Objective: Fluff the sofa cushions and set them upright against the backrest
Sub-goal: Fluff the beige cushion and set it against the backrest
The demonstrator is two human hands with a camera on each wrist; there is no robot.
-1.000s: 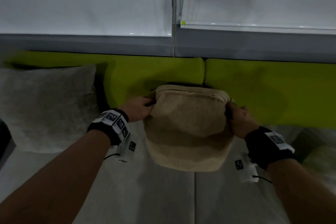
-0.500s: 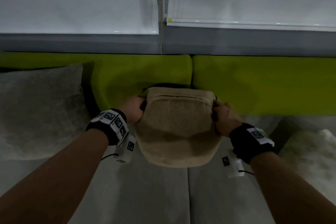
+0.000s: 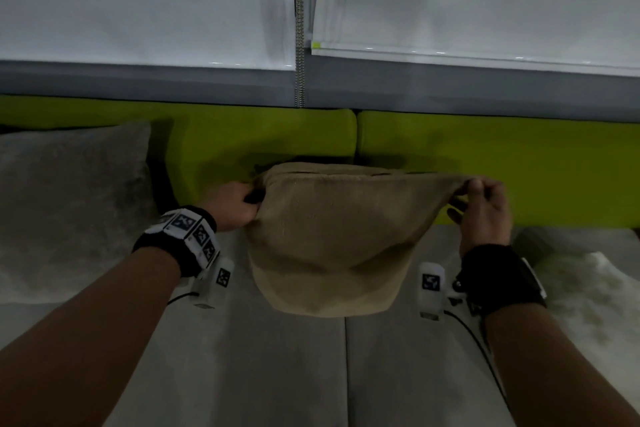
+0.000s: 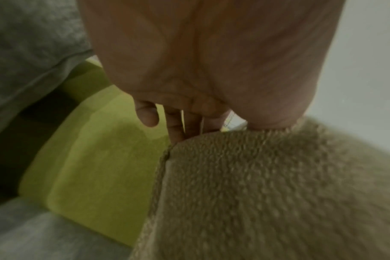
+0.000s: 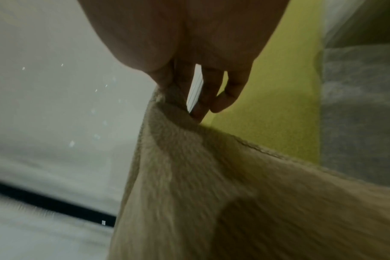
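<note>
Two-hand grip on stretched tan cushion (image 3: 332, 239)

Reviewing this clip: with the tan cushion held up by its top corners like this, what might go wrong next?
1. The right hand only pinches a stretched corner of the tan cushion between fingertips; that thin grip may slip, leaving the cushion swinging from the left hand.
2. The filling looks sagged to the bottom, so once set against the green backrest it may slump rather than stand upright.
</note>
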